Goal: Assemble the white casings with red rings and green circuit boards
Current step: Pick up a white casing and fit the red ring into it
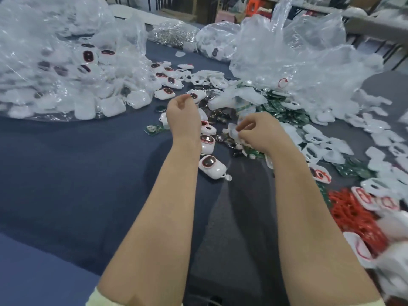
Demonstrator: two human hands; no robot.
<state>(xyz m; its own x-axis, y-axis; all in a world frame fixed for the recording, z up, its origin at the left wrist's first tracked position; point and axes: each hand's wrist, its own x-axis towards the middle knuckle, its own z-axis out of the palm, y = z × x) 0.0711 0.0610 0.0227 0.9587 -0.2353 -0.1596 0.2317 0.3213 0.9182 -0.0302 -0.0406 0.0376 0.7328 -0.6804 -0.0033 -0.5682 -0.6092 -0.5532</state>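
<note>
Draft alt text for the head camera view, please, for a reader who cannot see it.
The right hand pinches a white casing piece while the left hand hovers, fingers curled, over a dark blue table. Around them lie assembled white casings, green circuit boards, red rings and clear plastic bags of parts.

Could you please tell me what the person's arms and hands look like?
The left hand and right hand are bare: no gloves, rings or watch visible. The forearms are uncovered; pale yellow-green sleeve edges show only at the frame's bottom.
</note>
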